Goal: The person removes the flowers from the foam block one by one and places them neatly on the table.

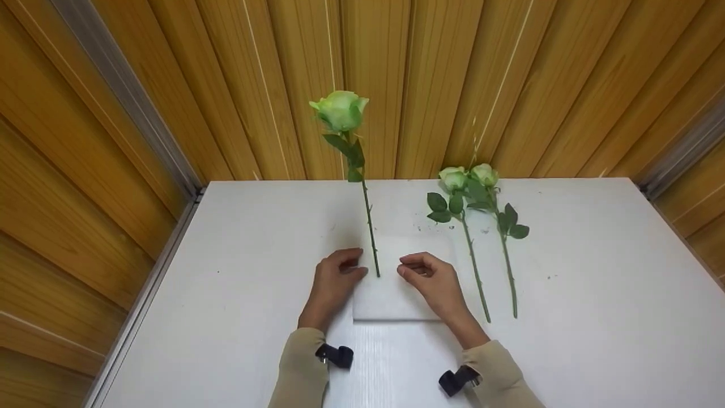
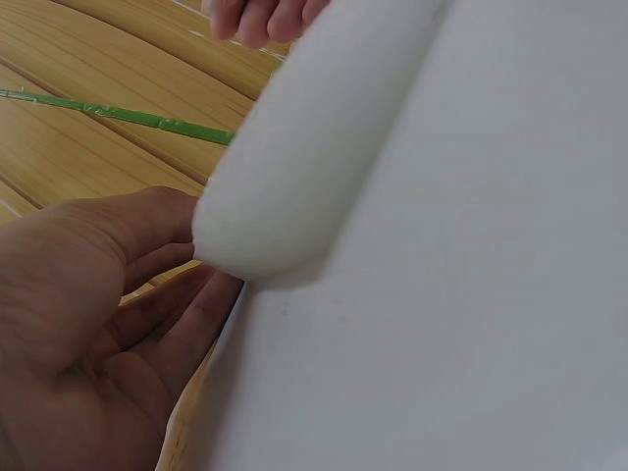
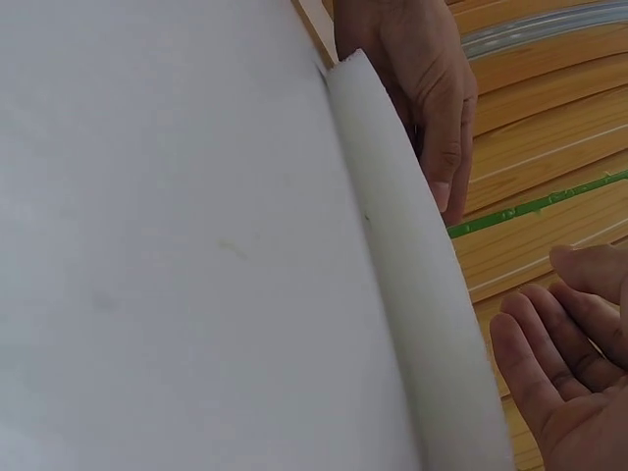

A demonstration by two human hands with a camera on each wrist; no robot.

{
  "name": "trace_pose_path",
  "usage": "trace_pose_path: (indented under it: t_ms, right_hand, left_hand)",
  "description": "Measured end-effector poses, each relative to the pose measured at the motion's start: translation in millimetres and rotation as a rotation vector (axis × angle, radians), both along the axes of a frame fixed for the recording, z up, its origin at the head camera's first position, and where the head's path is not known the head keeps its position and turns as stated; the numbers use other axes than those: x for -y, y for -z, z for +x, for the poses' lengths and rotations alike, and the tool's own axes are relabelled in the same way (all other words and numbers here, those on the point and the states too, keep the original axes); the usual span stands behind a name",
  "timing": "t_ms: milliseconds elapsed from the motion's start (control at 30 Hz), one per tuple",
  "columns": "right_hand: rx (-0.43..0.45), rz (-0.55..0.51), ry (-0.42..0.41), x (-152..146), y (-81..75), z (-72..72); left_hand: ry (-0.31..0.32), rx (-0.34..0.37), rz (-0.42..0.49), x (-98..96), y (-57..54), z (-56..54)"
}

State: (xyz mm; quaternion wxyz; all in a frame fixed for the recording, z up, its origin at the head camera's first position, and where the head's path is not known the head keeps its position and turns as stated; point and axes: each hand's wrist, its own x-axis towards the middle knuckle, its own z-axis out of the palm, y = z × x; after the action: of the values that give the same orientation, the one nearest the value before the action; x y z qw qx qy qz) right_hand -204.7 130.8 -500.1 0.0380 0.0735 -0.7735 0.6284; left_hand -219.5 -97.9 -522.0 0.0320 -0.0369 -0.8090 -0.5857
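One pale green rose [image 1: 341,111] stands upright with the foot of its stem [image 1: 371,226] at a flat white foam block [image 1: 393,303]. Beside the block's left edge is my left hand [image 1: 335,277], thumb and fingers parted; in the left wrist view its fingertips lie right at the block's end. My right hand [image 1: 436,283] hovers over the right part of the block, fingers loosely bent and nothing between them. A short gap separates it from the stem. From the right wrist, the same block [image 3: 412,285] shows edge-on between the hands.
Two more pale roses, one left [image 1: 477,272] and one right [image 1: 508,266], lie on the white table [image 1: 595,317] right of the block, blooms toward the back. Small dark bits are scattered near them. Wood-patterned panels [image 1: 374,51] close off the back and sides.
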Motion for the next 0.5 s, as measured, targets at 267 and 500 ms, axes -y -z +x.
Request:
trace_pose_path:
  t_ms: [267, 500]
  right_hand:
    - [-0.005, -0.025, -0.027, 10, 5.2, -3.7]
    - [-0.009, -0.066, -0.043, 22, 9.6, -8.6]
  left_hand:
    - [-0.014, 0.000, -0.031, -1.3, -1.4, -1.0]
    - [-0.012, 0.004, -0.030, -1.7, -1.1, -0.7]
